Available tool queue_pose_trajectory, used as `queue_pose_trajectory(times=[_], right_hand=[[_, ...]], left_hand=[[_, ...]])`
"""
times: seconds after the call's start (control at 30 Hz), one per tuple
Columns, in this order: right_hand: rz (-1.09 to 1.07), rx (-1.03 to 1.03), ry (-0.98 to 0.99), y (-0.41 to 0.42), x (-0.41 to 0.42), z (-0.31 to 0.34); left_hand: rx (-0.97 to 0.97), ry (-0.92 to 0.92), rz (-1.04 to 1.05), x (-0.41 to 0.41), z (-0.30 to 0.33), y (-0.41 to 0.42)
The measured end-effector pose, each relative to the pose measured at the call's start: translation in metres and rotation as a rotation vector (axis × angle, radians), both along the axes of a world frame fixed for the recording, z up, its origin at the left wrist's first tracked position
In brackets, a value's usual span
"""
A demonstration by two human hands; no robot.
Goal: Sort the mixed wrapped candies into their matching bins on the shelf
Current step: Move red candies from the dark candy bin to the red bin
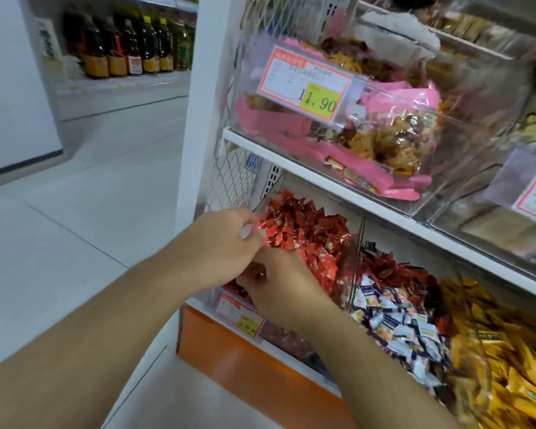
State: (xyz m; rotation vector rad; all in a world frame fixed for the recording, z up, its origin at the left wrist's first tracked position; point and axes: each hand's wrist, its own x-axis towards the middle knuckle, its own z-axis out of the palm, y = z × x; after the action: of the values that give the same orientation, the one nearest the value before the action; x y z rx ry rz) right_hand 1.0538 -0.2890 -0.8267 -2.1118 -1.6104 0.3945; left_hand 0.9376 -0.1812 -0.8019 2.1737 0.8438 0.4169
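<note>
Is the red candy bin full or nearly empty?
Full: red candies are heaped above the bin's clear front wall, by both hands.

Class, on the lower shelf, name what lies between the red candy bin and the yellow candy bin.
In the head view, a bin of white and purple wrapped candies lies between the red candies and the yellow candies.

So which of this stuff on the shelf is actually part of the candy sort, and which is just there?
In the job:
left hand, at the red candies
right hand, low at the same bin's front
white-and-purple candies
yellow candies

Just there:
pink snack packs on the upper shelf
price tag
bottles across the aisle
</note>
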Motion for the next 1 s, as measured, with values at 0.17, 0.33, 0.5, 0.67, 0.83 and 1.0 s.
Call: queue_pose_trajectory(times=[0.17,0.33,0.5,0.67,0.83,1.0], right_hand=[[-0.016,-0.153,-0.079,0.019,0.027,-0.032],[-0.034,-0.24,-0.144,0.009,0.047,-0.037],[-0.052,-0.257,-0.154,0.008,0.051,-0.035],[-0.081,-0.275,-0.226,0.009,0.055,-0.038],[-0.112,-0.274,-0.202,0.015,0.058,-0.042],[-0.125,-0.222,-0.17,0.019,0.055,-0.05]], left_hand=[[-0.007,0.005,-0.007,0.0,0.0,0.001],[-0.011,0.019,-0.015,-0.002,0.004,0.001],[-0.024,0.025,-0.02,-0.006,0.004,0.001],[-0.054,0.024,-0.018,-0.004,0.003,0.001],[-0.038,0.029,-0.024,-0.003,0.002,0.002],[-0.013,0.023,-0.023,-0.002,0.001,0.002]])
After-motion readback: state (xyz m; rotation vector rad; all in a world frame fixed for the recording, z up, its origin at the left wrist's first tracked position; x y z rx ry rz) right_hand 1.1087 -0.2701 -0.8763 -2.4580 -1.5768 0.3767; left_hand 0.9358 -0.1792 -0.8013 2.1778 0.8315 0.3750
